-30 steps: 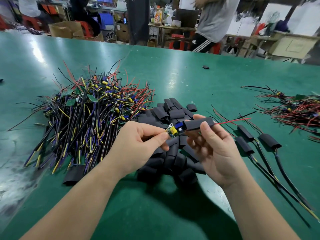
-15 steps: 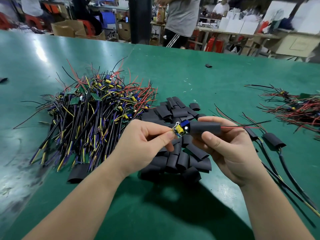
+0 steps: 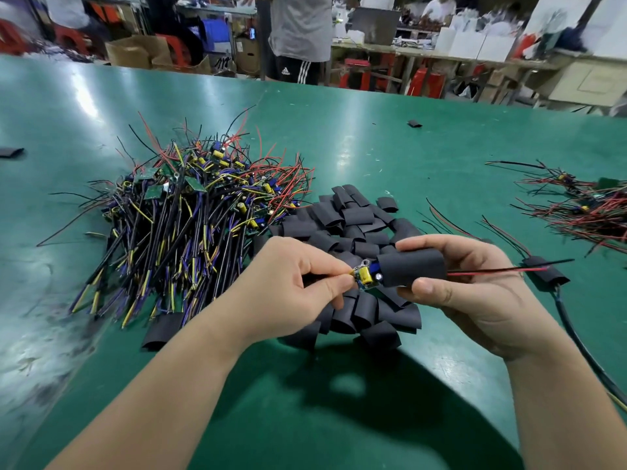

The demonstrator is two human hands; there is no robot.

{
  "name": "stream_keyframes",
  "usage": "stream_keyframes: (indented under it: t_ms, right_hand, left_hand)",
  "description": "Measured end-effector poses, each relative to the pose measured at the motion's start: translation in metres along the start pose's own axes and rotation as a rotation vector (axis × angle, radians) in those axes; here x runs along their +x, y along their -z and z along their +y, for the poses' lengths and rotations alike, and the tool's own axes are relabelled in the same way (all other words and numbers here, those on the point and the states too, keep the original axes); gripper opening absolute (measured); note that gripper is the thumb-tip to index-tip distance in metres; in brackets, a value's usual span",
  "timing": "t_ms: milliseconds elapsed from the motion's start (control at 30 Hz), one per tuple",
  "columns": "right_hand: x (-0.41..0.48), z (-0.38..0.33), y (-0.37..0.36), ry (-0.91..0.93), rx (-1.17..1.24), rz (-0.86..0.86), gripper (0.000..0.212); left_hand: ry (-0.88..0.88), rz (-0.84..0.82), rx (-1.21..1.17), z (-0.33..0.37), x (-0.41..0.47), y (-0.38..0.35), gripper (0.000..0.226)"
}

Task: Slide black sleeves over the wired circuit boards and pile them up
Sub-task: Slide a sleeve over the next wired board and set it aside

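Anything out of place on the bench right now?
Minor only: one stray sleeve lies far up the green table, a second sleeve at its left edge, both well away from the sleeve pile. Nothing looks damaged.

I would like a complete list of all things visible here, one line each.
Green table: one, green, underneath.
Pile of wired circuit boards: many, multicoloured, left.
Heap of loose black sleeves: many, black, centre.
Finished sleeved boards: few, black, right.
Red wire bundle: one, red, far right.
Person in grey shirt: one, grey, behind table.
Black sleeve in hand: one, black, over board.
Small circuit board with yellow capacitor: one, blue-yellow, half sleeved.
Left hand: one, pinches board.
Right hand: one, grips sleeve.
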State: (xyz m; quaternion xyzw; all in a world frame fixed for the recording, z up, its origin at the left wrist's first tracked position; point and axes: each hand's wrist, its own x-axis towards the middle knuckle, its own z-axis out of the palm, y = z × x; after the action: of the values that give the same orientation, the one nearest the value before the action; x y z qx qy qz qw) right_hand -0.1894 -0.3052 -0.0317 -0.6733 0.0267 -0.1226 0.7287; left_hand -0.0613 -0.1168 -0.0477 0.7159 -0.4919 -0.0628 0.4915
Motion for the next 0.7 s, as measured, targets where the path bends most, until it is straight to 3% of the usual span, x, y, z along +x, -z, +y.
stream_keyframes:
  t_ms: [233, 367, 433, 500, 600, 700]
  right_hand:
    - [0.007, 0.011, -0.018, -0.031, 0.203, 0.114, 0.052]
    - [0.010, 0.012, -0.022, -0.042, 0.264, 0.181, 0.038]
    - [0.010, 0.013, -0.022, -0.047, 0.286, 0.192, 0.024]
    - [0.010, 0.014, -0.023, -0.057, 0.294, 0.193, 0.028]
    - [0.010, 0.016, -0.025, -0.079, 0.308, 0.198, 0.048]
    - [0.012, 0.018, -0.027, -0.089, 0.331, 0.188, 0.031]
  left_hand:
    - [-0.056, 0.186, 0.095, -0.001, 0.004, -0.007, 0.020]
    - [0.059, 0.298, -0.192, 0.001, 0.004, -0.010, 0.020]
    - [0.022, 0.306, -0.185, 0.003, 0.003, -0.011, 0.016]
    - [-0.003, 0.295, -0.179, 0.004, 0.003, -0.011, 0.014]
    - [-0.071, 0.284, -0.049, 0.005, 0.003, -0.011, 0.003]
    - [-0.166, 0.313, 0.158, 0.006, 0.004, -0.009, 0.006]
